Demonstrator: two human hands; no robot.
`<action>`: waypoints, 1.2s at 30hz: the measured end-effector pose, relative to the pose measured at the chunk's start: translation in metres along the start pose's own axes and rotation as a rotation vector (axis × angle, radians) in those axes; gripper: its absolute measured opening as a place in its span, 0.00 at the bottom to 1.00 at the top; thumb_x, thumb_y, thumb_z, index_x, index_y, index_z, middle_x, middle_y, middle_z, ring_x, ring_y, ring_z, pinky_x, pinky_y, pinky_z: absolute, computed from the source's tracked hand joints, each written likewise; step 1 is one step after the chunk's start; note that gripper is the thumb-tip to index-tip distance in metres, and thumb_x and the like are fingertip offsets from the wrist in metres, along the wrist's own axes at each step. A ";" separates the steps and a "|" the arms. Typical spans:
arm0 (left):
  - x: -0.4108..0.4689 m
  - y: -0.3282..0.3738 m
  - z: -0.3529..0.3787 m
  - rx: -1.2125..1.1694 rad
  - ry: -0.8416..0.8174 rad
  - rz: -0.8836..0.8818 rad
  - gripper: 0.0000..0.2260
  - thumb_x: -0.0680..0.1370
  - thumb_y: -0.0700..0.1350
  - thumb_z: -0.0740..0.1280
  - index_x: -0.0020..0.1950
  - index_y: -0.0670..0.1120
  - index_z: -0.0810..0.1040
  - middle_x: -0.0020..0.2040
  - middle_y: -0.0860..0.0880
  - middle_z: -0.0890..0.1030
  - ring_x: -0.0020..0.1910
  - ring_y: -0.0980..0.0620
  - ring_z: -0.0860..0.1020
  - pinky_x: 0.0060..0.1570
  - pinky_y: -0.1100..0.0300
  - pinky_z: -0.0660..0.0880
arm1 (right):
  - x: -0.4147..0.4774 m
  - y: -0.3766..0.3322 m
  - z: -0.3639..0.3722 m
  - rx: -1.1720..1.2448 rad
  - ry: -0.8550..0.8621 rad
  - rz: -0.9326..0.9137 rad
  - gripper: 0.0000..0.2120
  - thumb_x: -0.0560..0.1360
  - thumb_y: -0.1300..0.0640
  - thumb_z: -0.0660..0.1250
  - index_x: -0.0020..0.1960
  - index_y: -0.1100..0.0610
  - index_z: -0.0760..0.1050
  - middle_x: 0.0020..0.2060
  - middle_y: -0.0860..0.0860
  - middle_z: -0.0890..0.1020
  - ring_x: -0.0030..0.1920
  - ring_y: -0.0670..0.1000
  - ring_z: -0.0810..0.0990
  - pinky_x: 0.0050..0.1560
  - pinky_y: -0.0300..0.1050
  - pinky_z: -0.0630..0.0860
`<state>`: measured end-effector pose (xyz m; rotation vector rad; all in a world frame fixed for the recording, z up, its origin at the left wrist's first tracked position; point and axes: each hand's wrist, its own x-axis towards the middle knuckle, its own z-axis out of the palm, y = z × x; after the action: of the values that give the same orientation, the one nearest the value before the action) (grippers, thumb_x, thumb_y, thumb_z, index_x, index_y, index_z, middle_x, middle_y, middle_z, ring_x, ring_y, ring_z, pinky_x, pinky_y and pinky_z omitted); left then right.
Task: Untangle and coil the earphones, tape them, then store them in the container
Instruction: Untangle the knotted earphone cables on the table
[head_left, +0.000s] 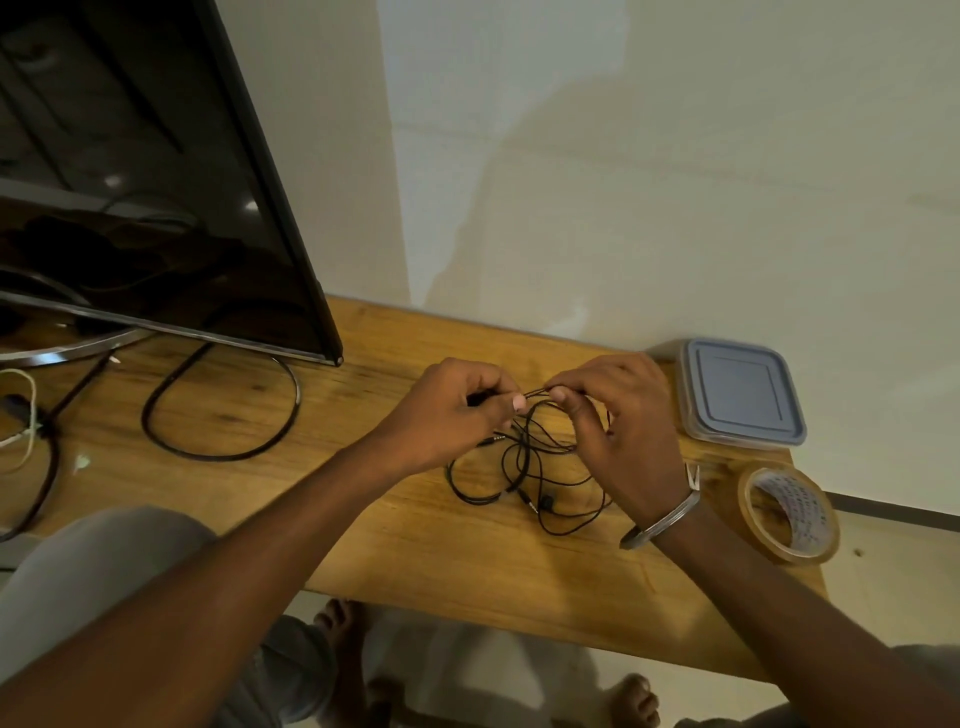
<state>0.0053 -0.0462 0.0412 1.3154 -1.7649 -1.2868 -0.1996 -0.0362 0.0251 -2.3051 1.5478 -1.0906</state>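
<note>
Black earphones (530, 467) lie in a tangle on the wooden table (415, 545), with loops, a jack plug and an earbud spread below my hands. My left hand (457, 410) pinches a strand of the cord between thumb and fingers. Right beside it, my right hand (618, 415) pinches another strand, and a short stretch of cord runs between the two hands just above the table. A square container (740, 392) with a blue-grey lid, closed, stands at the table's far right corner. A roll of clear tape (789, 514) stands on edge near the right edge.
A dark monitor (145, 171) on a curved metal stand (228, 410) fills the left of the table, with cables (31, 415) beside it. The wall runs along the table's back. My bare feet (343, 623) show on the floor below the front edge.
</note>
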 end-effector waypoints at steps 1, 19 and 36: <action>0.000 -0.001 -0.001 0.024 -0.005 -0.009 0.06 0.80 0.43 0.68 0.46 0.47 0.83 0.35 0.54 0.82 0.33 0.64 0.78 0.36 0.65 0.73 | 0.002 0.002 -0.002 0.012 0.021 0.026 0.04 0.77 0.53 0.69 0.48 0.48 0.83 0.42 0.39 0.82 0.49 0.48 0.78 0.56 0.64 0.70; -0.004 -0.001 0.027 -0.307 0.072 -0.036 0.08 0.81 0.41 0.65 0.46 0.41 0.83 0.37 0.46 0.83 0.33 0.52 0.79 0.34 0.56 0.78 | -0.010 -0.046 0.011 0.708 -0.056 0.623 0.13 0.83 0.51 0.60 0.51 0.52 0.83 0.46 0.55 0.86 0.49 0.56 0.85 0.47 0.57 0.83; 0.000 -0.009 0.008 0.125 -0.088 0.332 0.16 0.78 0.36 0.64 0.64 0.46 0.78 0.69 0.52 0.76 0.76 0.56 0.65 0.74 0.48 0.65 | 0.009 -0.051 -0.024 1.061 -0.586 0.748 0.12 0.76 0.53 0.60 0.37 0.56 0.73 0.30 0.52 0.73 0.25 0.50 0.70 0.22 0.37 0.63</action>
<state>0.0020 -0.0435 0.0297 0.9867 -2.0512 -1.0768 -0.1758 -0.0148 0.0723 -1.0361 1.0190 -0.6541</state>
